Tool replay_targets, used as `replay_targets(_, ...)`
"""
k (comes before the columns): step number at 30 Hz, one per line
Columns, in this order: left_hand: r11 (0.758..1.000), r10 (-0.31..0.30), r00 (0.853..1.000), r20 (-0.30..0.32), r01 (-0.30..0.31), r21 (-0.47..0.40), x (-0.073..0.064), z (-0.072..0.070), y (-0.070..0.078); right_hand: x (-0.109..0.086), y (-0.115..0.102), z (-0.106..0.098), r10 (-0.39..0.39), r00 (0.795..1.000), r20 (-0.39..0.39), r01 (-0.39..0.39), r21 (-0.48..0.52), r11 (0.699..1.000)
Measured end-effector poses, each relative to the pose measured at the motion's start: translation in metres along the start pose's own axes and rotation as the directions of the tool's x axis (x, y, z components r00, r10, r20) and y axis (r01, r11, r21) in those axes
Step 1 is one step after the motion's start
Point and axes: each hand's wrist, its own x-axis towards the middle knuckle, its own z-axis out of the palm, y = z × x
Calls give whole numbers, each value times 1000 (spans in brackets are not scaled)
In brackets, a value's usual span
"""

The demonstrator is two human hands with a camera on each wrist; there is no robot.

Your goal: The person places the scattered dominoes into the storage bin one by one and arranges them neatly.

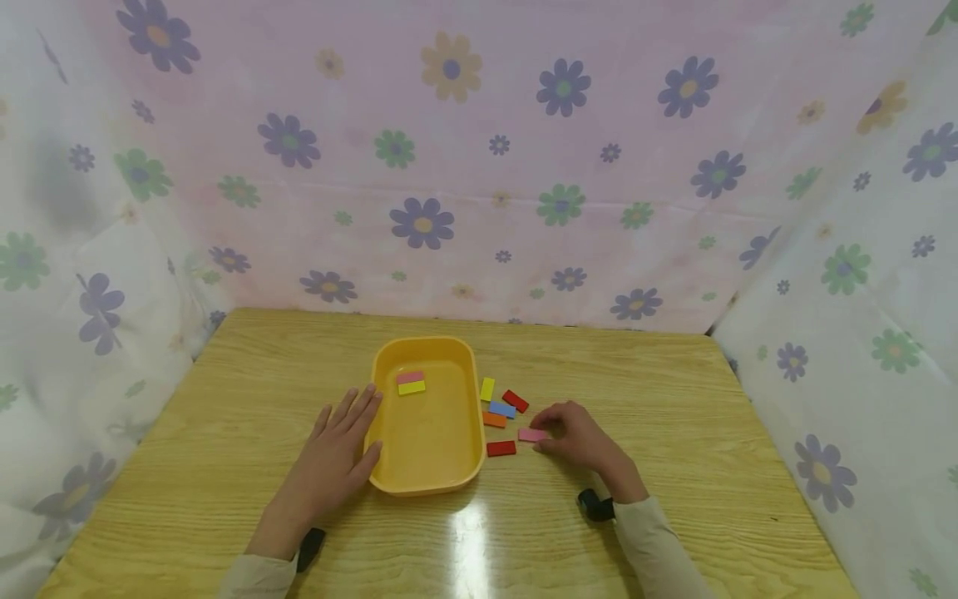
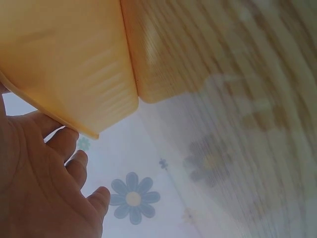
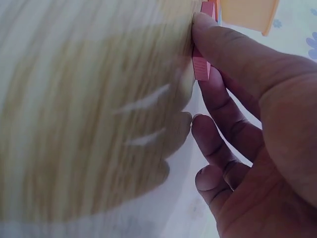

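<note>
Pink block (image 1: 530,435), right hand (image 1: 582,437) pinching | gap | tray rim (image 1: 422,491), left hand (image 1: 333,457) touching

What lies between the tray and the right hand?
The head view shows a yellow block, a blue block, an orange block, a far red block and a near red block there, plus the pink block the right hand pinches.

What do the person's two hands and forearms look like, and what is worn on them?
The left hand and right hand wear no gloves. Both light beige cloth sleeves look plain. Near their ends, a small black device shows on the left and a rounded black device on the right.
</note>
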Motion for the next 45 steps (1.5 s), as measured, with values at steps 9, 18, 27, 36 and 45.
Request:
replay_targets(9,1000,-3,1000,0,3,-9,0,-1,2,-6,-1,1,-66,998,-17,66,-8,998)
replay_targets(18,1000,-2,1000,-5,2,-2,-1,0,1,-10,-3,2,-100,993,-60,101,22,995)
replay_targets(27,1000,-1,1000,-3,1,-7,-1,1,1,-16,-7,6,-119,985,-123,127,60,990)
replay_targets(36,1000,-11,1000,4,11,-8,-1,1,0,-21,-17,7,-89,989,-114,110,191,975)
replay_targets(45,1000,-9,1000,5,9,-13,-1,1,0,-25,-24,19,6,976,-218,83,395,915)
